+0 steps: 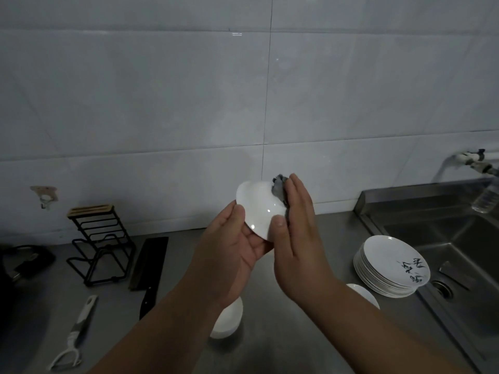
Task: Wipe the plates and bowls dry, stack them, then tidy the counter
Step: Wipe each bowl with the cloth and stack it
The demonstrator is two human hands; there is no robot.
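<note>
Mid-air over the table (270, 349), centre of view: small white bowl (258, 209), tilted, glossy outer wall toward the camera, mouth apparently turned up and away. Can't see the inside.

Left hand (232, 252) grips it from below-left: fingers curled under, thumb on the near rim. Right hand (295, 238) is on the bowl's right edge, pinching a grey cloth (278, 187) onto the wall. Fingers lie flat on the far side over the cloth, thumb on the near side. The cloth is bunched at the upper right rim; the rest of the wall is uncovered.

Judgement: wiping is in progress and the left side is likely not yet covered. The next move turns on the left hand rotating the bowl toward the cloth, since the cloth sits to the right of the bowl's centre.

Set-down options:
- second bowl (229, 319), on the table straight below the left wrist. Nearest to the holding hand, short vertical drop.
- third bowl (363, 294), under the right forearm, just beside the plate stack (388, 263) at the sink (459, 238) edge. That would need a reach across to the right.

Left of the work zone, well apart: cleaver (149, 263), knife rack (100, 247), peeler (75, 336). Those are for the tidy step, not yet done.
</note>
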